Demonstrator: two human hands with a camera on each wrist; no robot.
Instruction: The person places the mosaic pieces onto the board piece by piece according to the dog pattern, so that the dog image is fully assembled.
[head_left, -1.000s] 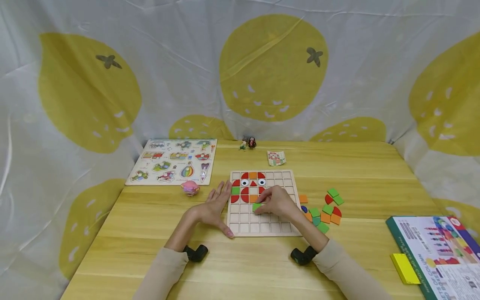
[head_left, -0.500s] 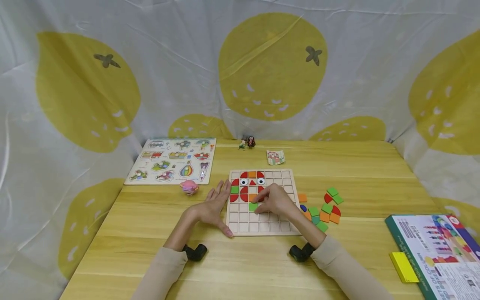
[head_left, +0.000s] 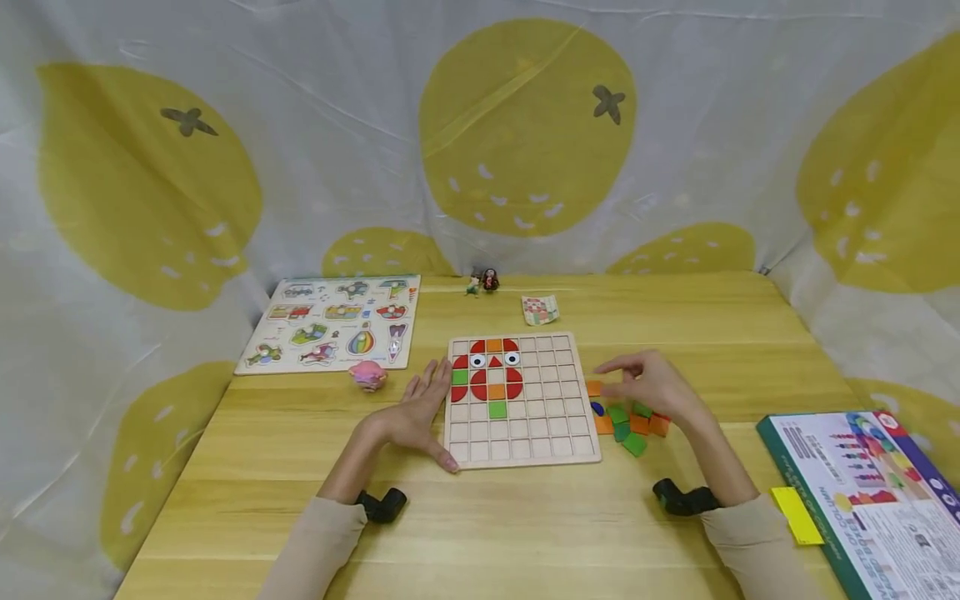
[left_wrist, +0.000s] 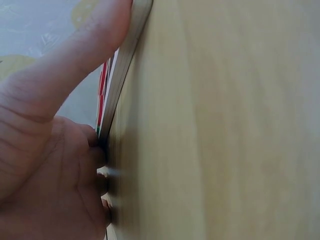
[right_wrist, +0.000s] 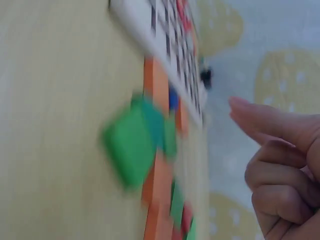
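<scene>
A wooden grid board lies mid-table, red, orange and green tiles and two eye tiles forming a figure at its upper left. One green tile fills a square just below that figure. My left hand rests along the board's left side, thumb at the front-left corner and fingers extended at the edge. Off the board's right side, my right hand hovers over loose tiles, thumb and forefinger apart with nothing between them; the other fingers are bent. Among those tiles is a green one, blurred in the right wrist view.
A picture card lies behind the board, near two small figurines. At the left are a vehicle puzzle and a pink toy. A boxed game and a yellow block sit at the right.
My right hand has set the green tile into the board, let go of it and moved right to above the loose tiles. The left hand has stayed at the board's edge.
</scene>
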